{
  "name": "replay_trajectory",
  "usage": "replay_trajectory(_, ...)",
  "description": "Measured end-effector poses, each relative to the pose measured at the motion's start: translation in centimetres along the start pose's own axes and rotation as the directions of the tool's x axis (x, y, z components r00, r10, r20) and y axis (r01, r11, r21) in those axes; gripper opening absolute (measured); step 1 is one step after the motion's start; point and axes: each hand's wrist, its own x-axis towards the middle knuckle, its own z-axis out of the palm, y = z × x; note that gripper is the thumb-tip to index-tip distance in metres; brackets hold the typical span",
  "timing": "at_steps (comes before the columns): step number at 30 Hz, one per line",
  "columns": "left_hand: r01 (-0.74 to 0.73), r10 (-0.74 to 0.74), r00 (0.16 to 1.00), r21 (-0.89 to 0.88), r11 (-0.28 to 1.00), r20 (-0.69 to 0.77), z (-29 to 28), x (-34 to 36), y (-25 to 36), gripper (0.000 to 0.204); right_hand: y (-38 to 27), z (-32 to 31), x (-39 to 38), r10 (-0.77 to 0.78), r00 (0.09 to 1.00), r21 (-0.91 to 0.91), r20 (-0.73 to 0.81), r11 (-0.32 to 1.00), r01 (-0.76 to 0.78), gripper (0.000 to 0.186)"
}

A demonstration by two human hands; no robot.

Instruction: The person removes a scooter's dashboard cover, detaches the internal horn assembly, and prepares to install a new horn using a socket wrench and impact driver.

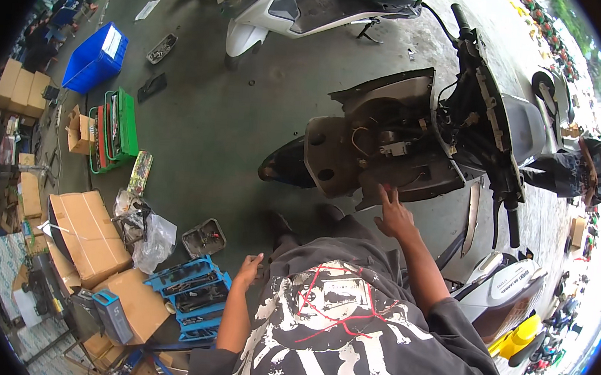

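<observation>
My right hand (394,215) reaches out with its fingers stretched and apart. Their tips are at the lower edge of a scooter's dark inner front panel (377,182); whether they touch it I cannot tell. This partly stripped scooter shows bare wiring, a light-coloured connector (395,149) and its handlebar (491,103). Low by my left side, my left hand (247,271) is closed with thumb and fingers together; anything inside it is hidden. Closest to that hand are a blue cantilever toolbox (192,293) full of tools and a metal tray (204,238) of small parts.
A white-and-green scooter (312,14) stands ahead. At left are a green toolbox (129,130), a blue crate (86,61), cardboard boxes (88,235) and a clear plastic bag (155,243). Another white scooter (503,285) is close on my right. A person (566,175) stands beyond the handlebar.
</observation>
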Motion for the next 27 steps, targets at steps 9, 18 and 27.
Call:
replay_trajectory(9, -0.085, 0.075, 0.994, 0.129, 0.988, 0.076, -6.4, 6.8, -11.4, 0.078, -2.1, 0.3, 1.5, 0.11, 0.994, 0.056, -0.024, 0.993, -0.109, 0.068)
replay_trajectory(18, -0.083, 0.083, 0.996, 0.028, 0.996, -0.027, -1.6, 1.4, -3.2, 0.081, -3.6, 5.9, 3.7, -0.218, 0.932, 0.598, 0.289, 0.802, 0.002, 0.071)
replay_trajectory(27, -0.013, 0.009, 0.998, -0.079, 0.997, -0.06, -1.4, -1.0, -3.2, 0.085, 3.0, 10.2, 4.8, -0.038, 0.772, 0.645, 0.635, 0.575, -0.503, 0.069)
